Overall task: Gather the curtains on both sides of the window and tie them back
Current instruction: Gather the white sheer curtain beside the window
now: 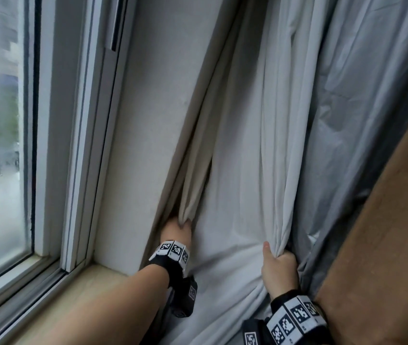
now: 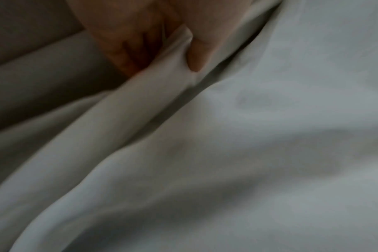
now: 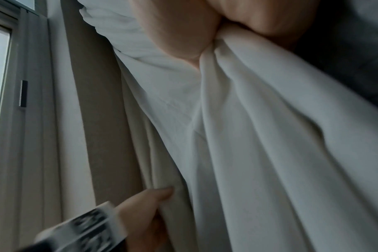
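While both hands are on the fabric, no tie-back has been fitted, so the work stands at the gathering step on 1 side only. The white curtain (image 1: 242,150) hangs to the right of the window (image 1: 3,135), against the wall beside the frame and down past the window sill (image 1: 78,290). The left hand (image 1: 176,231) holds the curtain's inner edge close to the wall; the left wrist view shows its fingers (image 2: 195,56) curled over a fold and pinching it. The right hand (image 1: 279,270) grips a bunch of pleats further right, fingers closed round them with the thumb raised alongside. Between the 2 hands a broad panel of white cloth lies slack and ungathered. Behind it hangs a grey curtain (image 1: 362,120), which neither hand holds, and a brown curtain (image 1: 382,245) at the far right.

Assessment: gathering is partly done. Left to do, as far as can be judged: bring the 2 handfuls together, take in the outer layers if required, and tie. No tie or hook is visible. The opposite side of the window is out of view.
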### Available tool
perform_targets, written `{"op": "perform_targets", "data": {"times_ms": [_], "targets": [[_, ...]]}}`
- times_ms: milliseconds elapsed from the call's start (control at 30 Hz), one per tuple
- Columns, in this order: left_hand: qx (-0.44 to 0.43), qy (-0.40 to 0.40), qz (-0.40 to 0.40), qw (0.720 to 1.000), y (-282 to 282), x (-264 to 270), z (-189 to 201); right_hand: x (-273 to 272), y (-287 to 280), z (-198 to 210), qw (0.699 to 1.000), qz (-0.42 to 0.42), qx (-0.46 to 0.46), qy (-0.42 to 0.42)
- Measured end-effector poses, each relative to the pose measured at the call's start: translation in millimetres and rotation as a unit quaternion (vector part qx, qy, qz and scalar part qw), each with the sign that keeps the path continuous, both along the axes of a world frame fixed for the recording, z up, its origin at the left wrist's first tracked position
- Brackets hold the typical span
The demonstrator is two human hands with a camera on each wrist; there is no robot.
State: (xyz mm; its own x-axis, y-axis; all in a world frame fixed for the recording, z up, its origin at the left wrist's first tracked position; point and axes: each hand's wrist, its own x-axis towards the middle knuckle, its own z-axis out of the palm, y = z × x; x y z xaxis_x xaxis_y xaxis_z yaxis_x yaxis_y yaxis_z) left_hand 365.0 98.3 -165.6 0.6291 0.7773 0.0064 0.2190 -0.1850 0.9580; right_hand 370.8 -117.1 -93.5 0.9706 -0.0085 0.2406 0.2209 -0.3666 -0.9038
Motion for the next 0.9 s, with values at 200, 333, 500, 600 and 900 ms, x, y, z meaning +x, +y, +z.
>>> {"op": "perform_targets", "data": {"times_ms": [200, 333, 500, 600, 900], "targets": [[0.133, -0.207, -0.097, 0.964, -75, -64, -8, -1, 7, 0, 1.000, -0.022, -0.010, 0.005], [0.201, -0.215, -0.236, 0.926, -120, -73, 1, -12, 27, -9, 0.997, 0.063, 0.045, 0.026], [0.192, -0.177, -0.334, 0.906, -126, -81, -5, -21, 30, -15, 0.988, 0.148, 0.012, 0.044], [0.188, -0.154, -0.394, 0.886, -109, -85, -9, -15, 31, -12, 0.994, 0.105, -0.025, 0.008], [0.121, 0.090, -0.071, 0.986, -24, -41, 16, -8, 17, -7, 0.998, 0.060, 0.022, -0.004]]}}
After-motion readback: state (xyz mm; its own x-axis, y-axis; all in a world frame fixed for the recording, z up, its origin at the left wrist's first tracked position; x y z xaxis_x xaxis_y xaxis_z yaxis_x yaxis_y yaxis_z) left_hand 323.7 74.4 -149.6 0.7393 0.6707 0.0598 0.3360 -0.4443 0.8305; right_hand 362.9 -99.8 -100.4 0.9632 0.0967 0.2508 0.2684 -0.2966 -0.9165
